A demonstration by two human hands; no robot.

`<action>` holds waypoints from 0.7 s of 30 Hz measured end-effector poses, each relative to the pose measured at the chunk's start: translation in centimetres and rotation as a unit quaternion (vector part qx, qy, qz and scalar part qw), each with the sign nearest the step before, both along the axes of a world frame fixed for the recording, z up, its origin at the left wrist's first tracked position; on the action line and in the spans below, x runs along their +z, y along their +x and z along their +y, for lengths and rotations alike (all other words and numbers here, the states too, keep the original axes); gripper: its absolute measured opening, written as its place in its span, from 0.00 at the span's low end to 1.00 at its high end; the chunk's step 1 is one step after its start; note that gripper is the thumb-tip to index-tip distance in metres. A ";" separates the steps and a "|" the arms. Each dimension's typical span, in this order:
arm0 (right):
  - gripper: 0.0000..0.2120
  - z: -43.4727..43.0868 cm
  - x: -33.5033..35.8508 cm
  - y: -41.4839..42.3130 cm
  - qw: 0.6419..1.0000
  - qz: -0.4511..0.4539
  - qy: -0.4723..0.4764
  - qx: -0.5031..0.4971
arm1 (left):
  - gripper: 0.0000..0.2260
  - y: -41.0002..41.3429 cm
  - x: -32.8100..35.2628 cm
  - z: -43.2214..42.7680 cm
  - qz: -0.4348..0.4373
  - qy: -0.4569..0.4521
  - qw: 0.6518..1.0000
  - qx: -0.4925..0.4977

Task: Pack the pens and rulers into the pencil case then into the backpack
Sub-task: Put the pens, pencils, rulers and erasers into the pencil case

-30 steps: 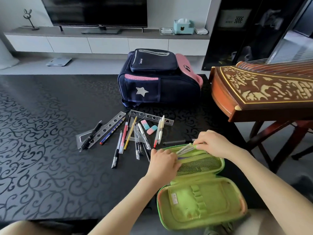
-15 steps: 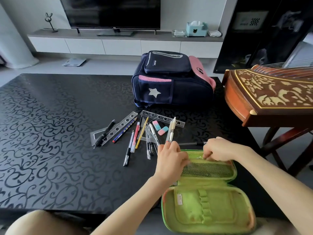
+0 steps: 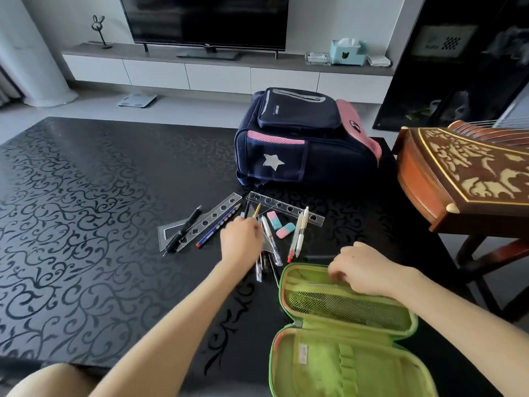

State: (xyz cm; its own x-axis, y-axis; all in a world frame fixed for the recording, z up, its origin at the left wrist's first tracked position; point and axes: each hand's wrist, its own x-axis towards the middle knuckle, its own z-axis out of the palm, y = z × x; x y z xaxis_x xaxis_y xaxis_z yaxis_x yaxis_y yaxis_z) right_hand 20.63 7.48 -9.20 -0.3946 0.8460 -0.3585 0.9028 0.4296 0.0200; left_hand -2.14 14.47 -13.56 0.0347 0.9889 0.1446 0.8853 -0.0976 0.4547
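Note:
A green pencil case (image 3: 343, 365) lies open at the table's near right edge. My right hand (image 3: 365, 272) pinches the top edge of its mesh pocket. Beyond it, pens and rulers are scattered: a clear ruler (image 3: 286, 210), a second stencil ruler (image 3: 218, 216), a set square (image 3: 168, 234), a black pen (image 3: 186, 228), a blue pencil (image 3: 218, 227), two white pens (image 3: 299, 236) and two pink-and-blue erasers (image 3: 280, 226). My left hand (image 3: 242, 239) rests on the middle of the pile, fingers curled down over a yellow pencil (image 3: 257, 210); its grip is hidden. The navy backpack (image 3: 303, 156) lies behind, zipped.
A carved wooden zither (image 3: 469, 173) on a stand overhangs the table's right side. The black patterned table (image 3: 86, 224) stretches far to the left. A TV cabinet (image 3: 217, 77) stands against the back wall.
My left hand left the pencil case and moved up-left onto the pile of pens. My right hand stayed at the mesh pocket. The camera shifted right.

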 end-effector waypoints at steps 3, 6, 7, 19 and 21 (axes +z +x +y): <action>0.11 0.9 -0.6 0.4 0.998 0.030 0.032 -0.046 | 0.10 -1.5 -0.1 4.2 0.042 -0.042 0.997 0.051; 0.08 1.0 -1.0 0.8 0.994 0.054 0.059 -0.078 | 0.11 -1.7 -0.3 7.6 0.085 -0.089 0.991 0.052; 0.08 0.9 -1.0 0.9 0.992 0.060 0.065 -0.087 | 0.10 -1.6 -0.4 8.5 0.095 -0.102 0.989 0.049; 0.08 -1.6 -0.6 1.6 0.980 0.110 0.127 -0.108 | 0.21 -1.6 -0.5 10.5 0.155 -0.123 0.980 0.010; 0.07 -2.7 -0.6 2.0 0.975 0.107 0.142 -0.129 | 0.22 -1.2 0.8 9.7 0.147 -0.112 0.983 -0.003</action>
State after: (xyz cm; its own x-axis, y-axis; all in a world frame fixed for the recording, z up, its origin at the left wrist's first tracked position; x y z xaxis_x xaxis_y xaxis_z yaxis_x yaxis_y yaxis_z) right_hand 22.62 4.78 -9.78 -0.1948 0.9804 -0.0279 0.9768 0.1913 -0.0964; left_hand -3.29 24.13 -12.74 0.0493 0.9943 -0.0949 0.9814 -0.0306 0.1893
